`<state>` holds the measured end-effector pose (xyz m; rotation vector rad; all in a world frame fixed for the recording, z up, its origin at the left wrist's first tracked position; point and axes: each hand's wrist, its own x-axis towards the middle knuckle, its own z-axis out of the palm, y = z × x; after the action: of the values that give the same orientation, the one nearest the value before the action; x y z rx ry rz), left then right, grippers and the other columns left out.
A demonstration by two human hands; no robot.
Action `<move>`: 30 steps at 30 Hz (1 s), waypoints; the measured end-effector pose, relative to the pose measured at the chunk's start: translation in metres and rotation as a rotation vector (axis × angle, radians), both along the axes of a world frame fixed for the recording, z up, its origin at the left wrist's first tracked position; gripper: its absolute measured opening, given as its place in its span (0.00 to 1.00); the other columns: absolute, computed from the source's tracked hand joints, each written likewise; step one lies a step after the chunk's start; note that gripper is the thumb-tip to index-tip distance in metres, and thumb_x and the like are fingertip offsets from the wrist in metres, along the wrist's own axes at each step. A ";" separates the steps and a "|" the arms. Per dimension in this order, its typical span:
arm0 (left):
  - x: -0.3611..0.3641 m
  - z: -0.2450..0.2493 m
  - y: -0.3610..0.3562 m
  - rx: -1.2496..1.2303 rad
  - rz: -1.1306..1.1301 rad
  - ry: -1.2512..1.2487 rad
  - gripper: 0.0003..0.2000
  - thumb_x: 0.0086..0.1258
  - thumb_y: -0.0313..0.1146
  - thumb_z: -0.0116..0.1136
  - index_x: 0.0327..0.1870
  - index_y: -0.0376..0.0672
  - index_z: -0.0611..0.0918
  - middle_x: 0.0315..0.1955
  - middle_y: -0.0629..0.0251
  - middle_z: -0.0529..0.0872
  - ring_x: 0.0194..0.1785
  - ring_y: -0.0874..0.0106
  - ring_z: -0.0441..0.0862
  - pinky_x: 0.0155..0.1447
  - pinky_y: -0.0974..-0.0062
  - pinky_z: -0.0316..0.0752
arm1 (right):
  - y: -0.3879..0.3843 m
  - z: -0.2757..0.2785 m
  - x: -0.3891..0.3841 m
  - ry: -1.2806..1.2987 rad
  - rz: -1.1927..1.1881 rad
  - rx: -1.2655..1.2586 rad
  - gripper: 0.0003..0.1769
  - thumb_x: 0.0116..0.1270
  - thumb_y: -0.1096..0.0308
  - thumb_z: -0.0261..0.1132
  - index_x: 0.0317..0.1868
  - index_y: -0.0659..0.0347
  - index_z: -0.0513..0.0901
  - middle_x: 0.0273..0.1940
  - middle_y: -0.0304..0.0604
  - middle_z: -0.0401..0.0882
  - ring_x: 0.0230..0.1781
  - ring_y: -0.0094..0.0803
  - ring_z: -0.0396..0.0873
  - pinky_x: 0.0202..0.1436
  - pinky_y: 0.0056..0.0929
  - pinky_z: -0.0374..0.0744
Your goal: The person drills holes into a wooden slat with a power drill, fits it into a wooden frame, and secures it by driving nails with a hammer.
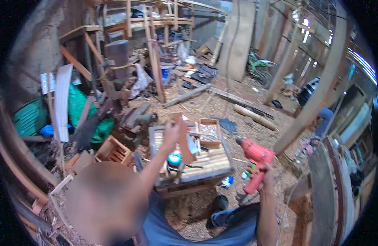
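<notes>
My left hand (172, 133) is raised over a low slatted wooden bench (209, 164) and grips a short brown wooden strip (186, 149), held nearly upright. My right hand (267, 175) is out to the right of the bench, closed around the handle of a red power drill (254, 153) whose chuck points up and left toward the bench. On the bench lie a small open wooden box (209, 133) with pale small parts inside and a round blue-topped item (174, 159). My legs in blue trousers (234, 217) show below.
A small wooden crate (113, 151) sits left of the bench. Green plastic (29, 117), boards and scrap pile up at the left. A log (254, 117) lies on the sawdust ground behind. Slanted posts (316, 94) stand at the right, and a blue bucket (166, 73) at the back.
</notes>
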<state>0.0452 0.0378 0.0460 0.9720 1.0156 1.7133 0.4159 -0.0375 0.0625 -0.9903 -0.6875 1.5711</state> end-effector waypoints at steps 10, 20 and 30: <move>0.030 -0.031 -0.025 0.096 0.054 0.487 0.10 0.67 0.30 0.54 0.45 0.34 0.78 0.37 0.59 0.84 0.39 0.73 0.77 0.44 0.69 0.73 | 0.015 -0.017 -0.021 0.118 0.088 0.022 0.31 0.48 0.64 0.56 0.53 0.73 0.68 0.34 0.52 0.76 0.21 0.32 0.73 0.20 0.24 0.77; 0.027 -0.034 -0.011 -0.136 -0.213 0.303 0.16 0.69 0.39 0.60 0.46 0.34 0.78 0.34 0.66 0.82 0.38 0.77 0.80 0.43 0.74 0.78 | -0.009 0.004 -0.019 0.062 0.015 0.080 0.27 0.53 0.64 0.54 0.53 0.72 0.71 0.36 0.51 0.79 0.26 0.34 0.77 0.24 0.28 0.77; 0.043 -0.042 -0.013 -0.846 -0.678 -0.014 0.19 0.68 0.28 0.52 0.57 0.32 0.64 0.38 0.54 0.81 0.33 0.68 0.83 0.39 0.71 0.82 | -0.007 -0.008 0.006 0.278 0.022 0.073 0.28 0.52 0.65 0.53 0.54 0.72 0.71 0.36 0.49 0.78 0.30 0.32 0.76 0.24 0.24 0.78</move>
<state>0.0887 0.0250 0.0037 0.6170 1.0863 0.6221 0.4214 -0.0442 0.0543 -0.6948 -0.5588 1.6515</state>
